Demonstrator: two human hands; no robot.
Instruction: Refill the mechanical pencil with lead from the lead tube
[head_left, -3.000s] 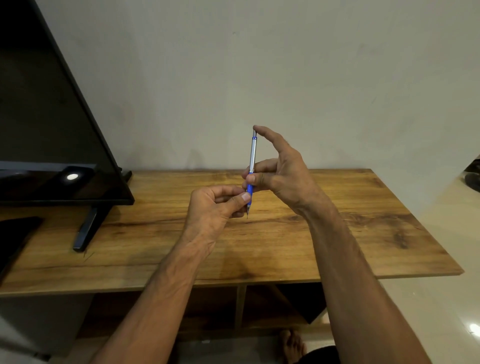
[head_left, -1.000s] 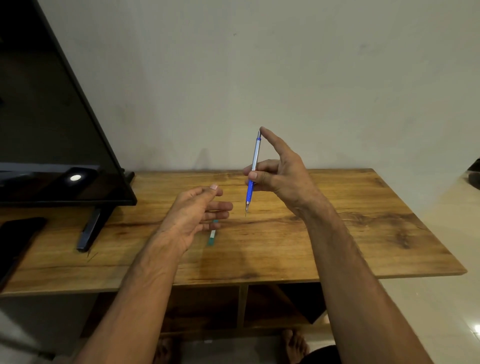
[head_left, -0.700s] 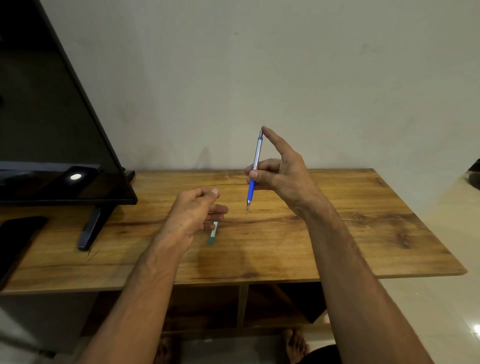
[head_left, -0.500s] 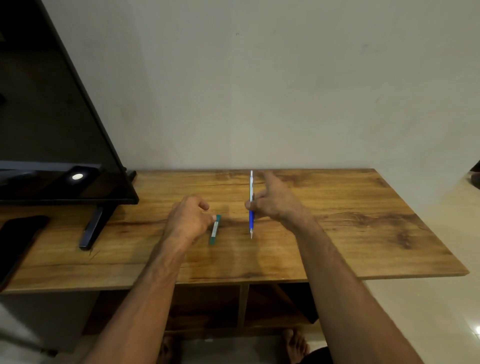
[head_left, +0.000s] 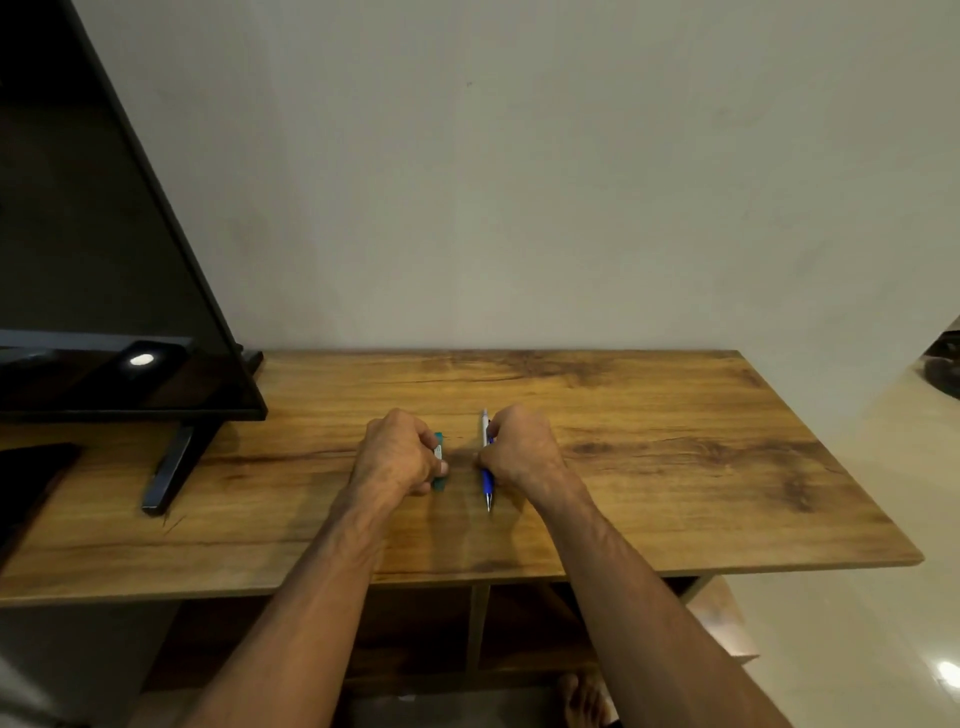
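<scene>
On the wooden table (head_left: 675, 467), I see both hands resting side by side. The right hand (head_left: 522, 449) curls round the mechanical pencil (head_left: 487, 483), which lies flat, its blue tip end poking out nearer me and its silver end beyond the knuckles. Just left, the left hand (head_left: 397, 457) pinches the teal lead tube (head_left: 439, 486), tucked against its fingertips. A television (head_left: 104, 260) stands far left.

My one head camera sits close above and behind the left hand (head_left: 397, 457) and right hand (head_left: 519, 451), facing forward and down.
</scene>
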